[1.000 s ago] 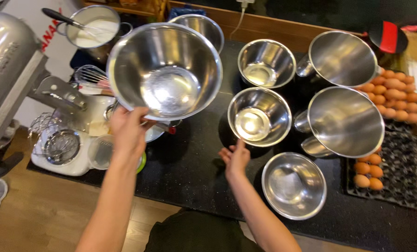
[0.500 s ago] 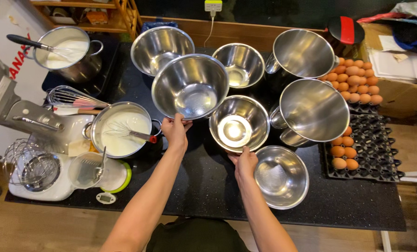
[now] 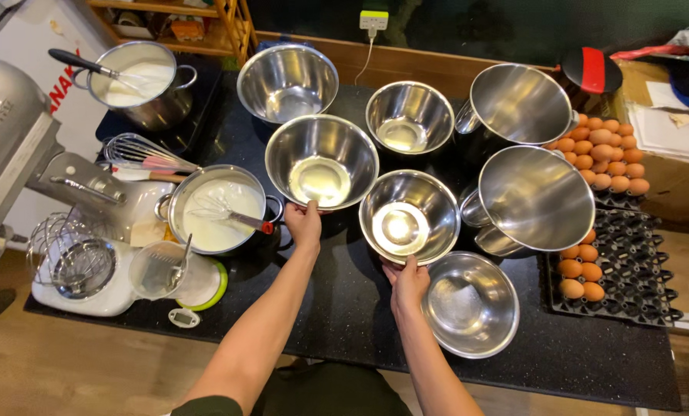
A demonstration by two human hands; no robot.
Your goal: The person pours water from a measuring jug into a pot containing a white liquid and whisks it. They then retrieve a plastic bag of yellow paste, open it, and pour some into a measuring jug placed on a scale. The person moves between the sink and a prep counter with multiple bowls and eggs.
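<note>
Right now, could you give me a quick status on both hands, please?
Left hand grips rim of large round steel bowl. Right hand grips smaller steel bowl. Empty steel bowl beside right hand.

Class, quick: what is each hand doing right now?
Left hand: gripping the near rim of the middle steel bowl.
Right hand: gripping the near rim of the smaller steel bowl.

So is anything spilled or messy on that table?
Nothing looks spilled. The left hand grips one steel bowl, the right hand another bowl. Both bowls sit upright, and the white batter stays inside its pot.
</note>
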